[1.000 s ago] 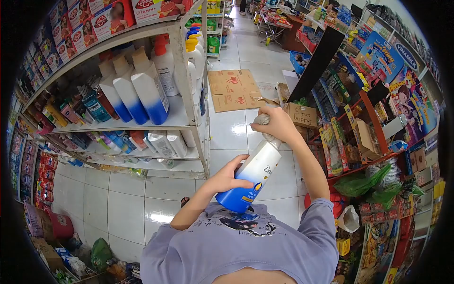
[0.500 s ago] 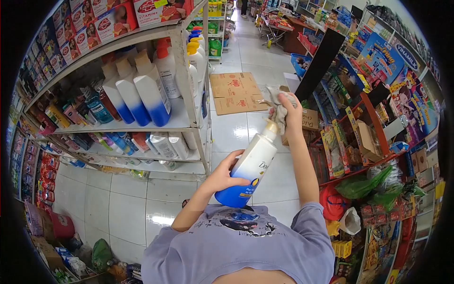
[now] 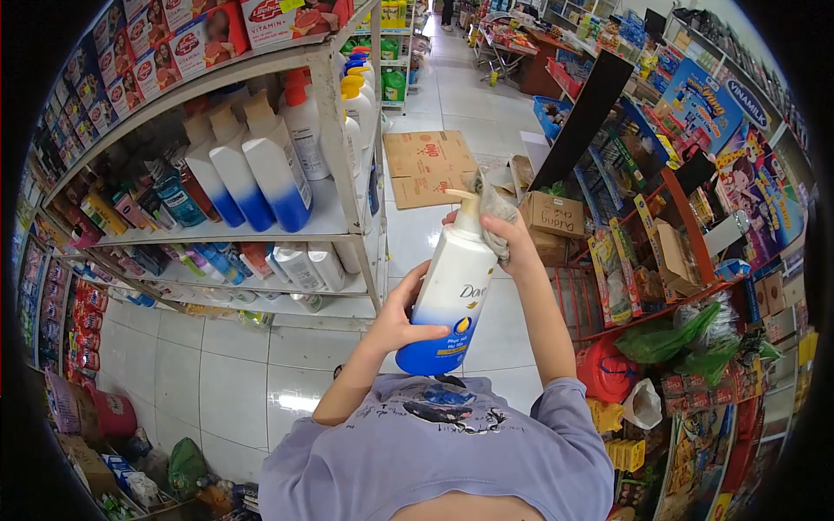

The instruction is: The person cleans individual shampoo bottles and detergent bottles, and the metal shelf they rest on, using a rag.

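Take the white shelf unit (image 3: 344, 148) as your landmark. The Dove bottle (image 3: 453, 282) is off its right side, held in the air in front of your shirt (image 3: 434, 460), tilted slightly, its pump (image 3: 468, 211) uppermost and the spout pointing back toward the unit. Your left hand (image 3: 400, 319) is clamped around the lower body, thumb laid across the blue front. Your right hand (image 3: 514, 243), on the bottle's side away from the unit, is closed on a grey cloth (image 3: 497, 213) pressed against the pump's neck; the cloth hides your fingertips, so I can't tell whether they also grip the neck itself.

Your left hand seems to carry most of the weight. If that grip eased on the smooth plastic, the bottle could slide down to the tiled floor (image 3: 326, 347) beside the unit. A hard sideways rub could twist the pump or loosen its collar, and a downward push on the head could squirt product toward the unit. A loose fold of cloth might also snag the spout.
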`<state>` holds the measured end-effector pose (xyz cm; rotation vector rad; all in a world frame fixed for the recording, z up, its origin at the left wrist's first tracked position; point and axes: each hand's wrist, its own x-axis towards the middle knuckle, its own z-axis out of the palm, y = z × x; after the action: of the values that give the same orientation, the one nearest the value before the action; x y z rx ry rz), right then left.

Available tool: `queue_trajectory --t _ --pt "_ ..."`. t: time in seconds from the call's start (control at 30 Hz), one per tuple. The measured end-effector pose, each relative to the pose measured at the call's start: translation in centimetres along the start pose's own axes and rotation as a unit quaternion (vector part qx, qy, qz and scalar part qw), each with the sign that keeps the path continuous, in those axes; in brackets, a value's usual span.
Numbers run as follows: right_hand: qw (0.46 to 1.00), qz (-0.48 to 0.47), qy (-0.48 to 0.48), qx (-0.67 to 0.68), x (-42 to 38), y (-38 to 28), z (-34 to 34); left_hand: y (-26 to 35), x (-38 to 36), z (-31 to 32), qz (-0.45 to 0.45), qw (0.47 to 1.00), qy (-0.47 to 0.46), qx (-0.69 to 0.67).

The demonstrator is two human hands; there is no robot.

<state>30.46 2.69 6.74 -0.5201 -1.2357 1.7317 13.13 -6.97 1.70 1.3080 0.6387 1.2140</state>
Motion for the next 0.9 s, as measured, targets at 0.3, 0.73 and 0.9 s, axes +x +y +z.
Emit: queue_trajectory --t 0.3,0.73,0.9 --pt "0.998 -0.054 -0.034 -0.014 -1.8 -2.6 1.8 -0.6 -0.4 0.6 0.020 0.993 -0.054 0.104" --pt "0.601 -0.315 0.176 -0.713 -3.8 -2.3 5.5 0.4 -0.4 1.7 0.090 0.913 0.077 0.390" --pt "0.593 -0.228 0.006 -0.772 -2.7 -5.9 5.7 0.2 -1.0 1.5 0.094 0.920 0.071 0.373"
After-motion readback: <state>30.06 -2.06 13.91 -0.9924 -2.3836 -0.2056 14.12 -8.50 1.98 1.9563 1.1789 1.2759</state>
